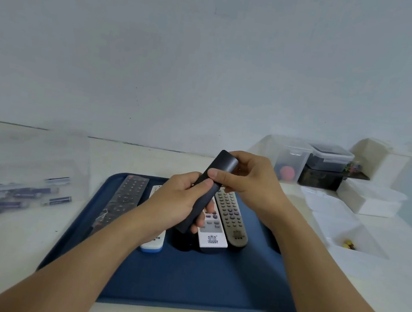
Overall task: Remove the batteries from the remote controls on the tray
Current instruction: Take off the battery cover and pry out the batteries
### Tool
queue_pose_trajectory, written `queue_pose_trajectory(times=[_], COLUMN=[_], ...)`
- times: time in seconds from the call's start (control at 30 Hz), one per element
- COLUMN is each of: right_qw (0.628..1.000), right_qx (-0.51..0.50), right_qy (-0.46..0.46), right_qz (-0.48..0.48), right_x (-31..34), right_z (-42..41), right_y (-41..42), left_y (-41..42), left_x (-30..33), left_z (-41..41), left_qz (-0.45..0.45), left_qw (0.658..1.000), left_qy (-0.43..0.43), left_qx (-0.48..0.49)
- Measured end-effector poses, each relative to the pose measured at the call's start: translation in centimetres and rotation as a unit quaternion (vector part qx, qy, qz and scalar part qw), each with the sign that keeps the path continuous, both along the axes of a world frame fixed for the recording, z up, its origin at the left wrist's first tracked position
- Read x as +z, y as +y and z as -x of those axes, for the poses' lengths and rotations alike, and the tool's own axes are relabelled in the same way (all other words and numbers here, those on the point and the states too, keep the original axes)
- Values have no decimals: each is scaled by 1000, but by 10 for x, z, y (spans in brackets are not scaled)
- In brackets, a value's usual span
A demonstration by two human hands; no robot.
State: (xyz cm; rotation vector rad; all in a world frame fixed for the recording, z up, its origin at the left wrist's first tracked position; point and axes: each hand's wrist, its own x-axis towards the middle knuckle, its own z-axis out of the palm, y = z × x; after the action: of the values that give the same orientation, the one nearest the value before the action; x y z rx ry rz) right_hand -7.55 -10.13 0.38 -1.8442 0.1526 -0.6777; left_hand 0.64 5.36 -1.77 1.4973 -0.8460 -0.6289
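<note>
A person's two bare hands hold a slim black plastic remote control (208,190) tilted in the air above a dark blue rectangular tray (208,280), its plain back facing the camera. The left hand (179,205) grips the lower half, its fingers curled round the body and the thumb pressed on the back. The right hand (246,180) grips the upper end, its fingers wrapped behind it and the thumb laid flat across the back, just beside the left thumb.

On the tray under the hands lie more remotes side by side: a long black one in clear wrap (124,200) at the left, a white one with a blue end (151,246), a white one with grey buttons (211,230), and a grey-beige one (231,220) at the right.

The tray rests on a pale table (14,248). Left of it lies a clear plastic bag of dark batteries (9,194). At the right stand clear and white plastic storage boxes (330,165).
</note>
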Motion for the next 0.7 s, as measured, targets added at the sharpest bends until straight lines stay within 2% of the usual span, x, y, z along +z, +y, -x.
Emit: queue_pose_trajectory(times=[0.2,0.47,0.6,0.7], right_qw=[997,995,996,986], right_qx=[-46,-78,-58,-59], right_qy=[-11,-37,-35,28], right_qz=[62,47,-66,-156], right_x=[-6,-5,7,12], right_z=[-6,-8,-3,2], right_y=[0,7,6,0], left_y=[-3,-6,-5,-4], left_x=[-7,-7,-6,-3], left_z=[-5,-3,-6,-9], left_qz=[-9,1,7,38], left_qw=[1000,999,996,993], left_qy=[-16,31,57,67], left_qx=[-2,27,75,92])
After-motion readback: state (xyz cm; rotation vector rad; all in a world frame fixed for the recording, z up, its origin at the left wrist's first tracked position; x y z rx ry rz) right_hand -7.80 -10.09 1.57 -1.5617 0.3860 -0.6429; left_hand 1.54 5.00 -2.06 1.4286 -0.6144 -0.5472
